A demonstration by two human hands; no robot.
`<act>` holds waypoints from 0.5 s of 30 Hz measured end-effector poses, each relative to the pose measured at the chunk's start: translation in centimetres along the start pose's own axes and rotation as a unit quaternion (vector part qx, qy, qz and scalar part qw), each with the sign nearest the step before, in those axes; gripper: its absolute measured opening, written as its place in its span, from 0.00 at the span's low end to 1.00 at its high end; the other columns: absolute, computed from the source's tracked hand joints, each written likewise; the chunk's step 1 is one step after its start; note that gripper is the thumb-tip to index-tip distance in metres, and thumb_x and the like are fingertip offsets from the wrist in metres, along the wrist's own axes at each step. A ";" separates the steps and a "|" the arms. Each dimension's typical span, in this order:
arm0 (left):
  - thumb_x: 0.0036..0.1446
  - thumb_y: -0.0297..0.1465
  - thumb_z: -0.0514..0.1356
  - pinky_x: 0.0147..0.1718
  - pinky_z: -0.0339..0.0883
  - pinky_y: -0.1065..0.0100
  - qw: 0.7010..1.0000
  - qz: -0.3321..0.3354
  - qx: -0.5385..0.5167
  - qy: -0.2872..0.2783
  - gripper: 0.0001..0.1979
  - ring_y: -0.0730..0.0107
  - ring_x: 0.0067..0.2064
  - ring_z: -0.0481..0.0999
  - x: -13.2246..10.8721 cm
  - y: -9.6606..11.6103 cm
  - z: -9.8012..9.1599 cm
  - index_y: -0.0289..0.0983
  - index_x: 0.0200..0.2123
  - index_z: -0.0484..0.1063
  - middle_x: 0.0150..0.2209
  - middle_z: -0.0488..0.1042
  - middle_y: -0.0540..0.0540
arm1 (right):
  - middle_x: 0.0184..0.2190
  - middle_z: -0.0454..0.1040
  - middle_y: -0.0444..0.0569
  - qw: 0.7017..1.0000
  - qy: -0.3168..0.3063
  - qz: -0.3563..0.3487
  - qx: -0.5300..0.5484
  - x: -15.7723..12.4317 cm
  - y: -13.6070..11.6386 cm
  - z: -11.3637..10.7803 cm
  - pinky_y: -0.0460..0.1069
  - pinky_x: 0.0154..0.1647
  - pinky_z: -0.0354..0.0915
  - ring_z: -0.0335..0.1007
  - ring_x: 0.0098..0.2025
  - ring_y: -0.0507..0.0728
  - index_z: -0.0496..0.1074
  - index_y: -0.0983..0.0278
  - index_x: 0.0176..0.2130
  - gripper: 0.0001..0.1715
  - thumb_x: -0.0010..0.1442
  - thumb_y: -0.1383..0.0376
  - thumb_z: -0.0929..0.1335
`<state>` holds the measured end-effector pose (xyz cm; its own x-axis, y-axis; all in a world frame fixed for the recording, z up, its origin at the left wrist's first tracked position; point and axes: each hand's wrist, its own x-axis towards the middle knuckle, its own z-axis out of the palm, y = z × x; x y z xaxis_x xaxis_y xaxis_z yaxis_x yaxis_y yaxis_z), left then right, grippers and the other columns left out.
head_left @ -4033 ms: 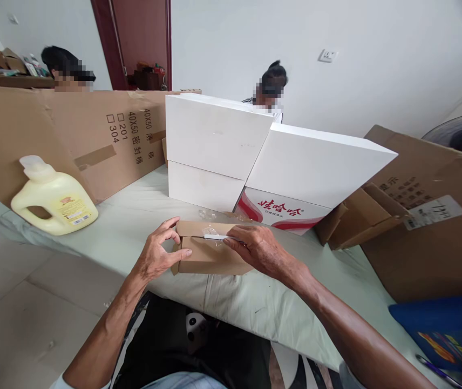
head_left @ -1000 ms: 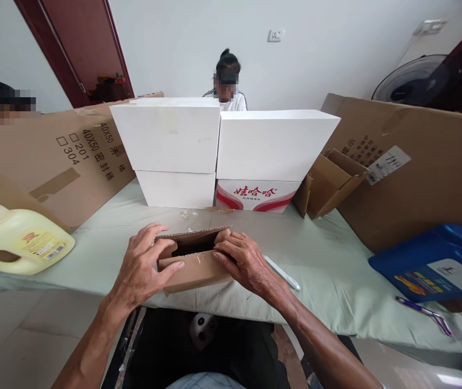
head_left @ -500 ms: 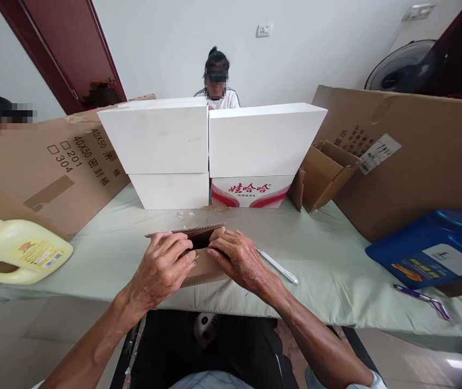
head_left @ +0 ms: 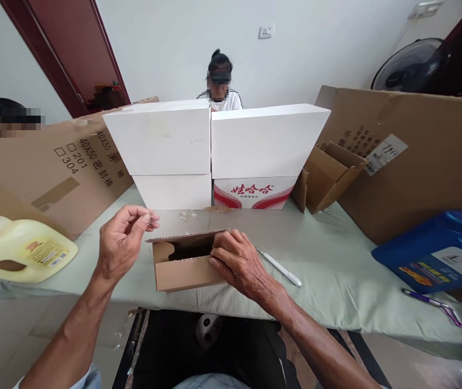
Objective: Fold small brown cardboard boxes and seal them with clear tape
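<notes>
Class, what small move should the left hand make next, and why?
Probably the left hand should release anything it holds beside the clear scraps: its fingers are pinched near them, contents unclear, and the right hand grips the open box, so freeing it seems sensible.

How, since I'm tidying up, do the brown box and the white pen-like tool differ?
The brown box is wide and open-topped; the white pen-like tool is slender. The box is bulkier than the tool. The right hand holds the box, while the tool lies loose beside that hand. Both rest on pale green cloth.
</notes>
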<state>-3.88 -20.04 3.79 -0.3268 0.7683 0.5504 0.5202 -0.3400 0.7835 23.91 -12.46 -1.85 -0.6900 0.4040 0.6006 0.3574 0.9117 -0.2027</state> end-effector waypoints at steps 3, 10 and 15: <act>0.71 0.38 0.64 0.39 0.80 0.64 1.000 -0.013 0.019 -0.014 0.08 0.69 0.32 0.81 1.4 -0.8 -1.0 0.39 0.44 0.77 0.36 0.83 0.48 | 0.74 0.66 0.63 0.999 -0.004 0.010 -0.038 -0.1 0.0 0.2 0.63 0.56 0.71 0.71 0.62 0.68 0.74 0.61 0.64 0.20 0.75 0.62 0.71; 0.70 0.37 0.60 0.34 0.74 0.67 0.993 0.012 0.097 -0.072 0.10 0.70 0.31 0.78 2.1 -1.4 -1.4 0.40 0.42 0.80 0.34 0.81 0.48 | 0.69 0.73 0.62 0.998 -0.016 0.026 -0.049 -0.9 -0.3 1.1 0.64 0.60 0.73 0.74 0.65 0.70 0.68 0.61 0.70 0.31 0.73 0.60 0.73; 0.70 0.39 0.60 0.33 0.73 0.66 0.977 -0.011 0.137 -0.164 0.12 0.64 0.35 0.80 2.7 -1.2 -1.1 0.41 0.44 0.82 0.34 0.81 0.47 | 0.59 0.80 0.61 0.999 0.029 -0.022 -0.032 -1.9 -0.7 1.6 0.58 0.47 0.70 0.78 0.51 0.64 0.74 0.62 0.60 0.17 0.76 0.59 0.69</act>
<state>-6.25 -18.14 4.63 -0.0931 0.9218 0.3763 0.7223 -0.1976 0.6627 23.94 -13.70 -4.08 -0.6692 0.3564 0.6520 0.3675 0.9214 -0.1264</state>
